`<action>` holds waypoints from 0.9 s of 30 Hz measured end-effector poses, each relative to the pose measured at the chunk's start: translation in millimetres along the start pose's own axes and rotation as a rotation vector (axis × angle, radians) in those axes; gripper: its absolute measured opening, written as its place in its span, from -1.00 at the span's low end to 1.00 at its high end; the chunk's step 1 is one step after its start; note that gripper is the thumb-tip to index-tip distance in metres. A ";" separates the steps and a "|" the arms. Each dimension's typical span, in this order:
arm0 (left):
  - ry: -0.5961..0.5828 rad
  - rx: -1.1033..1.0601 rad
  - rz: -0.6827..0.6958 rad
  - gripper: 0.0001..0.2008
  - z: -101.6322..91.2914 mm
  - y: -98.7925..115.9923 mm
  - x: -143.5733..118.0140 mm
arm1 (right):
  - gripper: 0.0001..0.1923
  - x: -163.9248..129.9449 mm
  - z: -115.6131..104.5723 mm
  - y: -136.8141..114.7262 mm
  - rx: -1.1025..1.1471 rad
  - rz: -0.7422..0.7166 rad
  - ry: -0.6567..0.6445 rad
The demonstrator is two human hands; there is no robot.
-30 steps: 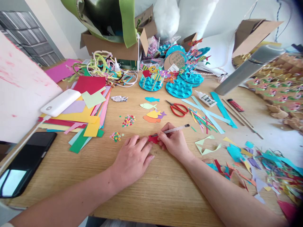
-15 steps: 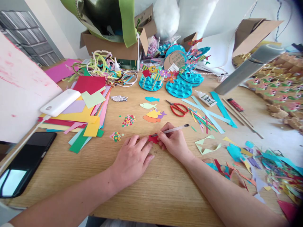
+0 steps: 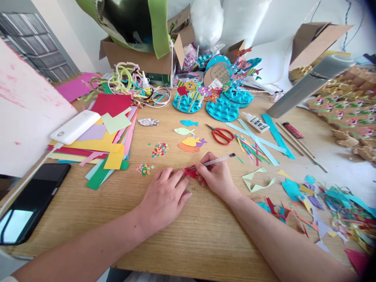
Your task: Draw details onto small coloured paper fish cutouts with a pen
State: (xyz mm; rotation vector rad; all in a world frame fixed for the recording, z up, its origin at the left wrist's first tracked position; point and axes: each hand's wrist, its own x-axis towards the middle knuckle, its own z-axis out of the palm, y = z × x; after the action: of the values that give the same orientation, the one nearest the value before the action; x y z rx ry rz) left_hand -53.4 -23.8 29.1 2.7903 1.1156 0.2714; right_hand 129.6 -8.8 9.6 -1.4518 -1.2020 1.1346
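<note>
My right hand (image 3: 216, 174) is closed round a thin pen (image 3: 219, 159) with a pale barrel and dark end. Its tip touches a small red paper piece (image 3: 191, 171) lying on the table, partly hidden by my fingers. My left hand (image 3: 167, 192) rests flat, fingers stretched, its fingertips on the left edge of that red piece. Just beyond lie paper fish: orange (image 3: 188, 148), yellow (image 3: 190, 141), light green (image 3: 184, 132) and blue (image 3: 188, 123). Two little heaps of paper confetti (image 3: 160, 150) sit beyond my left hand.
Red-handled scissors (image 3: 221, 136), paper strips (image 3: 258, 141) and a glue bottle (image 3: 256, 122) lie ahead to the right. Paper scraps (image 3: 320, 211) cover the right side. Coloured sheets (image 3: 111, 105), a white power bank (image 3: 75, 127) and a phone (image 3: 32, 199) are left. Blue wavy discs (image 3: 222, 109) stand behind.
The pen and my right hand have shifted very slightly at the red paper. My left hand stays in place.
</note>
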 end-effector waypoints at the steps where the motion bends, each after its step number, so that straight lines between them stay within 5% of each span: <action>1: 0.000 0.000 0.001 -0.65 0.1 0.0 0.0 | -0.85 -0.1 0.0 0.0 0.004 0.001 0.001; 27: -0.017 -0.002 0.009 -0.66 -1.1 -0.6 0.6 | -0.86 0.1 0.1 0.8 0.004 -0.001 0.005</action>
State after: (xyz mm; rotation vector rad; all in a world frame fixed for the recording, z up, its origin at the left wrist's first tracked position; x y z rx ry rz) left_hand -53.6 -22.9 30.1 2.7910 1.0994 0.2487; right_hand 129.7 -8.8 8.8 -1.4495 -1.1966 1.1316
